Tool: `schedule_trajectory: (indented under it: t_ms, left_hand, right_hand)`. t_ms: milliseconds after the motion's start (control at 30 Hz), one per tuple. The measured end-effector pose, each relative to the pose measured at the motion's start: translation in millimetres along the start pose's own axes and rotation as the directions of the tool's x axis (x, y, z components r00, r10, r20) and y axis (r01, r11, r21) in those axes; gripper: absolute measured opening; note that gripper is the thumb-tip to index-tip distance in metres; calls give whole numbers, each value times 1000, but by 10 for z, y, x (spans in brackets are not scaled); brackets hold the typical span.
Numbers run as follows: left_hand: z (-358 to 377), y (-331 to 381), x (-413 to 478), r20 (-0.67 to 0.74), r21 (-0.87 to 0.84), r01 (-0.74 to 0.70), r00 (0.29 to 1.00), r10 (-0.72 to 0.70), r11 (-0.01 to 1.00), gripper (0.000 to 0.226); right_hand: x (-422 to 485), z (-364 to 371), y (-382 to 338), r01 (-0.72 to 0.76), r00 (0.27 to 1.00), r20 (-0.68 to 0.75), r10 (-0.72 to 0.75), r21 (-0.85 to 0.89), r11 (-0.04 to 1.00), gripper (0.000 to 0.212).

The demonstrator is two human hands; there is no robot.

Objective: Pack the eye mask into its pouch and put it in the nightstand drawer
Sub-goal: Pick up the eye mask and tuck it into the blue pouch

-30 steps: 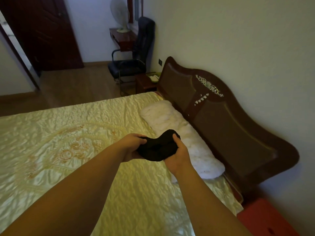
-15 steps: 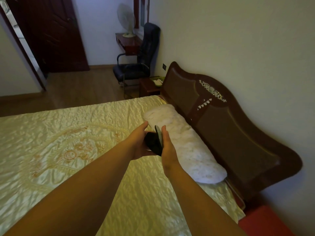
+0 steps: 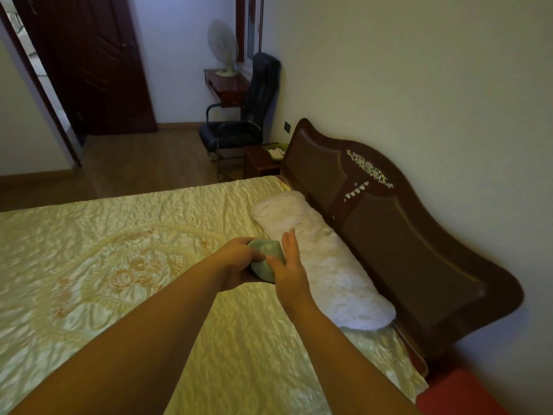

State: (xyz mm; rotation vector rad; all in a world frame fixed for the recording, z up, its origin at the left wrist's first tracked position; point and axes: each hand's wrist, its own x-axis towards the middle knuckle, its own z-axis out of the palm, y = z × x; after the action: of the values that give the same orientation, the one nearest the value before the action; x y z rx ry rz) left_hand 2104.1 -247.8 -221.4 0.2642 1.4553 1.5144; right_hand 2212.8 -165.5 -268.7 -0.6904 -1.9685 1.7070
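Observation:
The eye mask (image 3: 263, 272) is folded over into a small pad with its pale green side showing, held just above the bedspread near the pillow. My left hand (image 3: 235, 263) cups it from the left and below. My right hand (image 3: 288, 274) clamps it from the right, thumb across the green face and fingers straight along its far edge. No pouch is in view. A dark wooden nightstand (image 3: 258, 158) stands beyond the far side of the bed by the headboard; its drawer front is not visible.
A cream quilted bedspread (image 3: 119, 265) covers the bed, with a long white pillow (image 3: 323, 265) against the dark headboard (image 3: 404, 235). A black chair (image 3: 239, 127) stands by the far nightstand. A red surface (image 3: 460, 393) sits at the near right corner.
The mask was spread black side up between both hands, then was folded in half between my palms. Now its green side faces up and my hands are lower and closer to me.

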Motion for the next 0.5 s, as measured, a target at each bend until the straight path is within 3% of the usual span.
schedule_trajectory:
  t_ms: [100,233,367,500]
  left_hand:
    - [-32,49,-79,5,54,-42,999,41,998,44]
    - [-96,81,-190,13,109,-93,996,92,990,50]
    - [-228,91,-313,18,135,-141,990,140,981,52]
    - [-443,104,-424,22,185,-168,986,166,968,55]
  right_hand:
    - [16,-69,-5,-99,992,-60,110,158,982,74]
    - [-50,-61,14,-278,956,-2,293,314,908,69]
    - [-118,51,-44,-278,957,19,288,324,904,53]
    - [-180,258,-197,-183,983,22,183,201,962,28]
